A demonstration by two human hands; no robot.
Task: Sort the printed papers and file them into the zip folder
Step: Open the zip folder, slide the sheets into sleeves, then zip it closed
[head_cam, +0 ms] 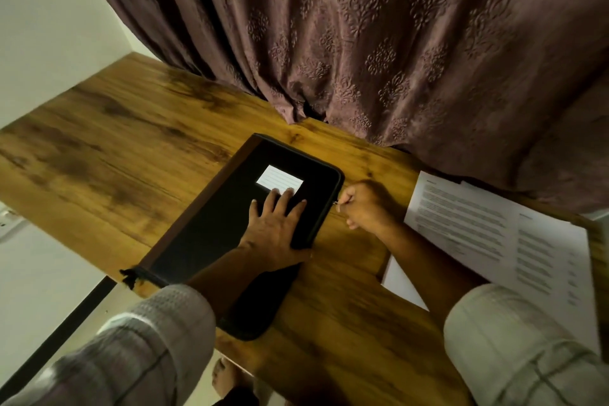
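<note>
A black zip folder (211,227) with a white label (279,181) lies closed on the wooden table (115,155). My left hand (275,227) rests flat on its cover with the fingers spread, the thumb along the folder's right edge. My right hand (364,206) sits just off that edge and pinches the small metal zip pull (336,203). Printed papers (494,234) lie spread on the table to the right, partly under my right forearm.
A brown patterned curtain (362,43) hangs over the table's far edge. The table's left edge and near edge drop off to a pale floor (39,277). A black strap (131,275) pokes out at the folder's near left corner.
</note>
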